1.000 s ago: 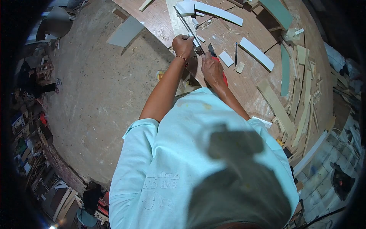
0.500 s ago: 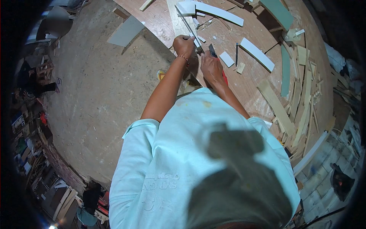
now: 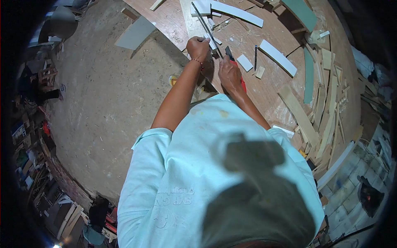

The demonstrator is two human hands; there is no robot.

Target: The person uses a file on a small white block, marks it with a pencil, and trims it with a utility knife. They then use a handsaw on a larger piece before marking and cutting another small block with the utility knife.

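Observation:
My left hand (image 3: 198, 48) is closed at the table's near edge, thumb and fingers pinched on a small white piece (image 3: 211, 42). My right hand (image 3: 230, 73) grips the lower end of a long, thin, dark metal strip (image 3: 202, 20), like a file or saw blade. The strip slants away past my left fingertips, crossing beside the white piece. Under and beside my right hand is a red-handled tool (image 3: 243, 84) with a dark blade tip; the palm hides most of it. A white block (image 3: 245, 63) and a pencil (image 3: 256, 58) lie to the right.
Curved white pieces (image 3: 278, 58) and offcuts lie on the wooden tabletop (image 3: 269, 97). Wood strips (image 3: 328, 107) pile up at right, near a green curved piece (image 3: 309, 78). A pale panel (image 3: 135, 34) stands over the concrete floor (image 3: 111, 99). A person's foot (image 3: 62, 91) shows far left.
The thin strip has shifted slightly in my right hand's grip, its far end a little further away and to the right. My left hand stays nearly in place.

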